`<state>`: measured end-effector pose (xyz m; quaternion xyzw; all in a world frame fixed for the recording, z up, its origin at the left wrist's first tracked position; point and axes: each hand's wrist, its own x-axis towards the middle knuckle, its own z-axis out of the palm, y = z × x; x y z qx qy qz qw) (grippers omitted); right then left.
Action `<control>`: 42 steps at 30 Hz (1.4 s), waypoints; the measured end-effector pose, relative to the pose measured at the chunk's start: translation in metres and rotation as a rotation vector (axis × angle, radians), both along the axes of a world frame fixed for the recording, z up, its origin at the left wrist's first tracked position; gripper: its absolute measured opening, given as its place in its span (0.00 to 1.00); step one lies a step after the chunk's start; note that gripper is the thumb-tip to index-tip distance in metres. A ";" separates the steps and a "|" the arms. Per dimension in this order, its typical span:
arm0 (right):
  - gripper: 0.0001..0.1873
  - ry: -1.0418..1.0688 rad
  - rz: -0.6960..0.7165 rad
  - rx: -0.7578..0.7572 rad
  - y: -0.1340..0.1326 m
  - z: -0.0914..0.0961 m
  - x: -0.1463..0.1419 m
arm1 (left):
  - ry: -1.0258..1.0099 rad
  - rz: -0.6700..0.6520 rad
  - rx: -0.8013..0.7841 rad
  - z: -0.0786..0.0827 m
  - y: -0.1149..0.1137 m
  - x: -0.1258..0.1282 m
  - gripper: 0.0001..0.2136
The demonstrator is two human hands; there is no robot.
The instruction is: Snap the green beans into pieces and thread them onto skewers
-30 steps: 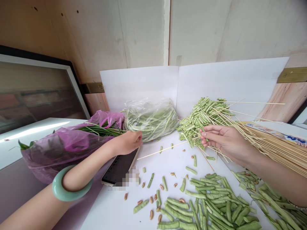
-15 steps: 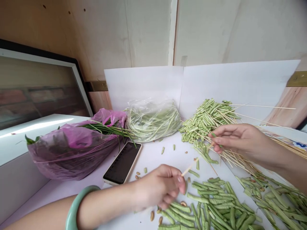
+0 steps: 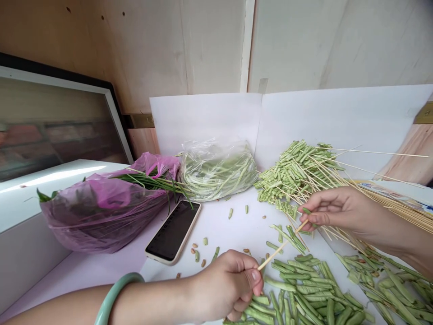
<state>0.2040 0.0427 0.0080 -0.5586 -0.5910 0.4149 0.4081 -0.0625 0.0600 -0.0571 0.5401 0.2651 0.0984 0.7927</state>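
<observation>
- The left hand (image 3: 233, 282), a green bangle (image 3: 118, 295) on its wrist, is closed, thumb against curled fingers, on the near end of a thin wooden skewer (image 3: 282, 247).
- Under and just beyond that hand, a pile of cut green beans (image 3: 311, 289) spreads over the white counter (image 3: 237, 225); a second heap (image 3: 395, 289) lies to its right, near the right forearm.
- A few loose bean bits and brown seeds (image 3: 203, 262) are scattered between the left hand and the phone (image 3: 174, 232), which lies face up.
- The skewer slants up and away to the right hand (image 3: 328, 210), whose thumb and fingers pinch a short bean piece (image 3: 309, 215). The skewer's far tip meets those fingertips; whether it has entered the bean piece cannot be told.
- Left of the phone sits a purple plastic bag (image 3: 101, 216) with long green stalks (image 3: 149, 179) sticking out.
- Beyond the right hand, beans threaded on skewers (image 3: 297, 164) are stacked in a mound, with bare sticks (image 3: 402, 208) lying to the right.
- Beside that mound, a clear bag (image 3: 218, 174) holds long green beans.
- Behind stands a white board (image 3: 206, 117) against the wall (image 3: 213, 45).
</observation>
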 end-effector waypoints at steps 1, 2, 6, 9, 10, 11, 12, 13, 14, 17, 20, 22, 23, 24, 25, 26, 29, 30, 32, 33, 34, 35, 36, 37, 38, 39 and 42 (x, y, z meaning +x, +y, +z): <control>0.14 0.002 0.006 -0.010 0.000 0.000 0.000 | 0.003 -0.001 -0.001 0.000 0.000 0.000 0.27; 0.14 0.005 0.010 -0.021 0.000 -0.001 0.000 | 0.006 0.000 -0.004 0.000 -0.001 0.000 0.27; 0.14 0.022 0.006 -0.039 0.002 -0.008 0.000 | 0.012 0.020 -0.030 0.001 -0.002 0.000 0.27; 0.16 0.049 -0.019 -0.034 0.005 -0.016 -0.003 | 0.027 0.038 -0.045 0.001 -0.001 0.000 0.27; 0.17 0.063 -0.028 -0.032 0.006 -0.018 -0.005 | 0.038 0.046 -0.044 0.002 -0.001 0.000 0.28; 0.18 0.077 -0.036 -0.029 0.006 -0.021 -0.007 | 0.051 0.057 -0.041 0.002 -0.001 0.000 0.28; 0.18 0.089 -0.043 -0.026 0.007 -0.022 -0.010 | 0.063 0.070 -0.038 0.003 -0.002 0.000 0.29; 0.19 0.099 -0.050 -0.023 0.007 -0.023 -0.012 | 0.074 0.078 -0.039 0.003 -0.002 0.001 0.29; 0.19 0.107 -0.054 -0.022 0.007 -0.023 -0.014 | 0.082 0.084 -0.044 0.004 -0.002 0.001 0.29; 0.17 0.109 -0.041 -0.026 0.004 -0.019 -0.016 | 0.096 0.073 -0.066 0.004 -0.002 0.003 0.30; 0.17 0.103 -0.015 -0.033 0.002 -0.013 -0.016 | 0.114 0.063 -0.067 0.004 -0.002 0.004 0.31; 0.18 0.106 0.000 -0.030 0.001 -0.011 -0.015 | 0.124 0.068 -0.058 0.005 -0.002 0.004 0.31; 0.18 0.111 0.007 -0.029 0.001 -0.010 -0.014 | 0.128 0.072 -0.051 0.005 -0.003 0.003 0.31; 0.18 0.115 0.012 -0.028 0.002 -0.010 -0.014 | 0.134 0.074 -0.045 0.006 -0.003 0.003 0.31; 0.18 0.120 0.016 -0.028 0.002 -0.011 -0.014 | 0.140 0.075 -0.041 0.006 -0.004 0.003 0.31; 0.18 0.125 0.019 -0.028 0.002 -0.011 -0.014 | 0.147 0.078 -0.040 0.007 -0.004 0.003 0.31; 0.18 0.138 0.018 -0.029 0.002 -0.013 -0.015 | 0.158 0.077 -0.049 0.008 -0.006 0.003 0.31; 0.19 0.142 0.016 -0.027 0.002 -0.014 -0.015 | 0.154 0.075 -0.052 0.007 -0.006 0.003 0.31; 0.19 0.148 0.010 -0.026 0.002 -0.015 -0.016 | 0.143 0.070 -0.053 0.005 -0.006 0.003 0.30; 0.19 0.149 0.010 -0.027 0.002 -0.015 -0.016 | 0.134 0.068 -0.051 0.004 -0.006 0.002 0.30; 0.19 0.150 0.011 -0.030 0.002 -0.015 -0.015 | 0.124 0.065 -0.048 0.002 -0.006 0.002 0.30; 0.19 0.149 0.013 -0.034 0.003 -0.015 -0.015 | 0.112 0.061 -0.044 0.000 -0.005 0.002 0.30; 0.19 0.148 0.016 -0.039 0.003 -0.016 -0.014 | 0.098 0.056 -0.042 -0.002 -0.005 0.001 0.29; 0.19 0.146 0.019 -0.045 0.004 -0.016 -0.012 | 0.076 0.052 -0.043 -0.005 -0.004 0.001 0.28; 0.19 0.144 0.019 -0.050 0.004 -0.016 -0.011 | 0.045 0.044 -0.047 -0.007 -0.003 0.000 0.27; 0.19 0.144 0.016 -0.055 0.004 -0.016 -0.009 | 0.007 0.037 -0.056 -0.008 -0.001 0.000 0.25; 0.18 0.149 -0.015 -0.059 0.005 -0.015 -0.002 | -0.079 0.015 -0.038 -0.006 0.006 -0.001 0.23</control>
